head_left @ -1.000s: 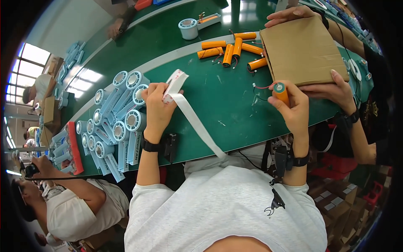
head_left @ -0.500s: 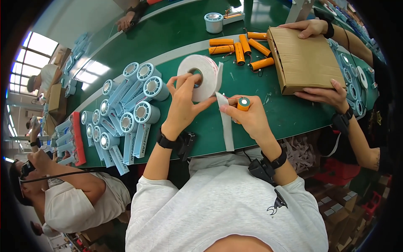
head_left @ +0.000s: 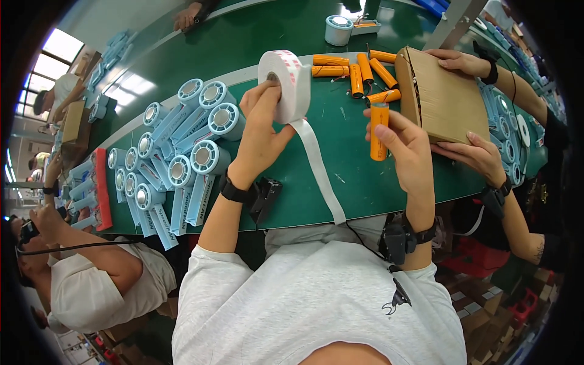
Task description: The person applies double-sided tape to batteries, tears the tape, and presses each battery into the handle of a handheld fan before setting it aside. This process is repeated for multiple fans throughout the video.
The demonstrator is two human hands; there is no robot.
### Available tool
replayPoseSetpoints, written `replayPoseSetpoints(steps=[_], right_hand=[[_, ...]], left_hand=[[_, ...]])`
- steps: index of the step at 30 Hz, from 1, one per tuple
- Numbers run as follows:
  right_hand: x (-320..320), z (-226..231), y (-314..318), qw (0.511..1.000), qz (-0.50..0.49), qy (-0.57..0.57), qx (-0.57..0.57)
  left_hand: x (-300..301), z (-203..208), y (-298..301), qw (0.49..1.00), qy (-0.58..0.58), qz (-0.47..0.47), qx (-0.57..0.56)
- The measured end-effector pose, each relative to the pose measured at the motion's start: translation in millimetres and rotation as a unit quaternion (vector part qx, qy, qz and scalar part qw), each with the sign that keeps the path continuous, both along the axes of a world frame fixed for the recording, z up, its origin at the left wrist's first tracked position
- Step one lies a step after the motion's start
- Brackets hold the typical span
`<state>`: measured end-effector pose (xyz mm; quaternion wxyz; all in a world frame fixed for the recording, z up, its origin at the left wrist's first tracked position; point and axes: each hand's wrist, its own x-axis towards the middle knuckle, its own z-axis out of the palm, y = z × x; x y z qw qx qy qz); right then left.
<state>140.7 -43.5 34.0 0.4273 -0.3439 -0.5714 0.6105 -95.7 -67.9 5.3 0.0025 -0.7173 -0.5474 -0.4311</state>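
My left hand (head_left: 260,131) grips a large roll of white tape (head_left: 298,91), with fingers pushed into its core. From the roll a loose white strip (head_left: 317,164) hangs across the green table to its near edge. To the right, my right hand (head_left: 407,146) holds an orange cylindrical battery (head_left: 379,137) upright between thumb and fingers. The battery is apart from the strip. Beyond it lie several more orange batteries (head_left: 356,80) with thin wires.
Light-blue handheld fan housings (head_left: 180,171) cluster on the left, beside a red bin edge (head_left: 101,188). At the right, a co-worker's hands hold a cardboard box (head_left: 447,97) next to the batteries. One fan housing (head_left: 339,30) stands at the far side of the table (head_left: 255,36).
My right hand has moved right, away from the strip, and turned the battery so its side shows. The tape roll has tilted and shifted slightly up in the picture.
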Motion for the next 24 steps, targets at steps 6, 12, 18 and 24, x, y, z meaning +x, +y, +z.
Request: replayPoseSetpoints(steps=[6, 12, 18, 24], right_hand=[[-44.4, 7.8, 5.9, 0.989, -0.092, 0.026, 0.116], [-75.2, 4.0, 14.7, 0.964, -0.154, -0.079, 0.203], [-85.9, 3.8, 12.5, 0.973, -0.197, 0.082, 0.091], [-81.7, -10.7, 40.6, 0.957, -0.170, 0.227, -0.064]], left_hand=[[16.1, 1.8, -3.4, 0.998, 0.063, -0.015, 0.014], [24.6, 1.3, -6.0, 0.988, 0.144, 0.029, 0.050], [47.1, 2.6, -11.1, 0.992, 0.078, 0.076, 0.067], [43.4, 3.3, -8.8, 0.985, 0.151, 0.067, 0.048]])
